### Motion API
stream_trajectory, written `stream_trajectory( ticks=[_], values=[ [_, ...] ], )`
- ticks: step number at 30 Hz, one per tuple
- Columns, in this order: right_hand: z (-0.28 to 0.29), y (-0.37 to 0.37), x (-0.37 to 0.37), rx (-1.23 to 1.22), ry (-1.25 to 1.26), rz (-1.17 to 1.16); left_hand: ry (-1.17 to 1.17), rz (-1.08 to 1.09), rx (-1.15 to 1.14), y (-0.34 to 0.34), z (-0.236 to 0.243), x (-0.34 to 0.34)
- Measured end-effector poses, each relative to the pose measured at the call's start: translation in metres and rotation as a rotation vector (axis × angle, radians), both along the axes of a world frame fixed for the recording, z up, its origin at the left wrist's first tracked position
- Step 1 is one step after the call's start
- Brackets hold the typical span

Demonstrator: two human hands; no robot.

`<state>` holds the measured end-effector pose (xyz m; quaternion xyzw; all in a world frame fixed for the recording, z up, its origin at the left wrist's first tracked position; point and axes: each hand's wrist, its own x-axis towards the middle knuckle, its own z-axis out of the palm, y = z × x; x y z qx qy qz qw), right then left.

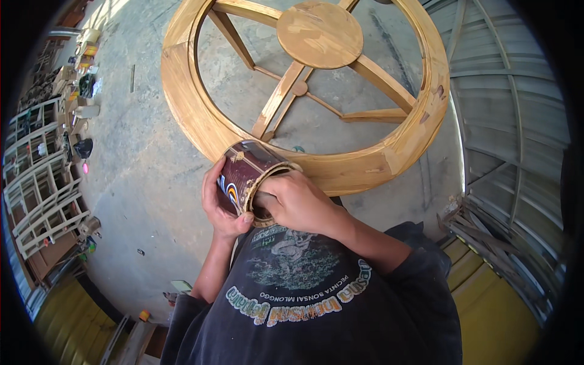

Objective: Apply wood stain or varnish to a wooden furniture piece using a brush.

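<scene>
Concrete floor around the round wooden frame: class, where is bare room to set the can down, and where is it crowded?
Bare concrete floor lies left of the wooden frame, up to the clutter lining the far-left edge. More shows between the spokes. The left hand and right hand hold the can.

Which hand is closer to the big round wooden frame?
The right hand. It reaches into the open mouth of the tin can, right beside the round wooden frame. The left hand grips the can's outer side, farther from the frame.

One tin can [246, 176], one round wooden frame [201, 115]
</scene>
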<state>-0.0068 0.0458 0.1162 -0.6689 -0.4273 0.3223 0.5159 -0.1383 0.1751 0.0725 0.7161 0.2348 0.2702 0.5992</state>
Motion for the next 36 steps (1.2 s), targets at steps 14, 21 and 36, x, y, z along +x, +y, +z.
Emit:
stream_trajectory(
  ticks=[14,21,36],
  values=[
    [-0.034,-0.066,0.095,-0.334,0.798,0.322,-0.383,0.882,-0.565,-0.046,-0.008,-0.031],
    [-0.043,-0.035,0.154,-0.027,-0.443,0.781,-0.487,1.275,-0.66,-0.168,-0.018,-0.024],
    [-0.067,0.001,0.154,0.219,-1.036,1.193,-0.605,1.299,-0.561,-0.282,-0.03,-0.025]
  ],
)
